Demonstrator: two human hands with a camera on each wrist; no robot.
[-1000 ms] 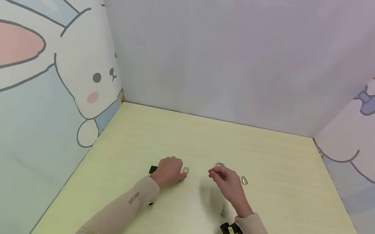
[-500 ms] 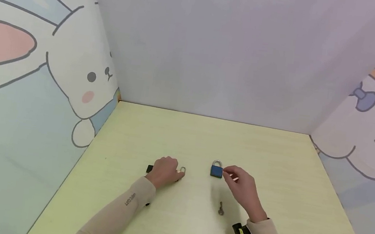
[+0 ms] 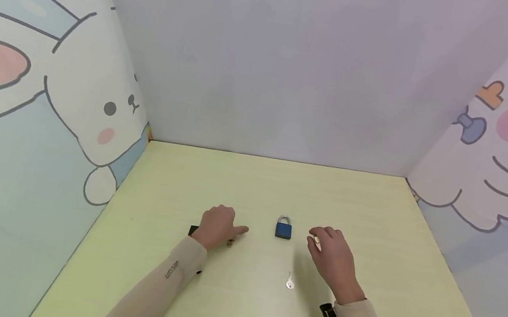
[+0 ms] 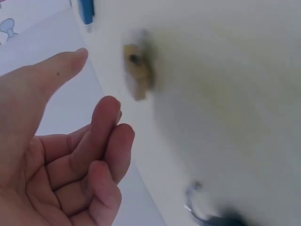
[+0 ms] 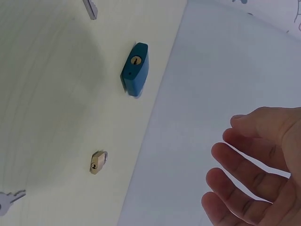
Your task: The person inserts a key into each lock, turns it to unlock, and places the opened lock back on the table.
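My left hand point(image 3: 218, 227) hovers over the table's left half, thumb stretched out and other fingers loosely curled. Just beyond its fingertips in the left wrist view is a blurred brass padlock point(image 4: 136, 68). In the head view a brass bit point(image 3: 230, 242) shows beneath that hand. My right hand point(image 3: 332, 256) has loosely curled fingers with nothing in them, as the right wrist view shows. A small brass padlock point(image 5: 98, 162) lies on the table, seen from above through the gap between right thumb and finger. Between both hands is a blue padlock point(image 3: 283, 230), its shackle pointing away.
A silver key point(image 3: 290, 282) lies nearer me on the pale table point(image 3: 237, 303). The right wrist view includes one key point(image 5: 91, 9) at the top and another point(image 5: 9, 201) at bottom left. Beside my left hand is a dark object point(image 3: 193, 230). Walls enclose the back and sides.
My right hand has drawn away rightward from the blue padlock, uncovering it. My left thumb has spread outward, and the shackle seen beside it before is out of sight. The head view has shifted.
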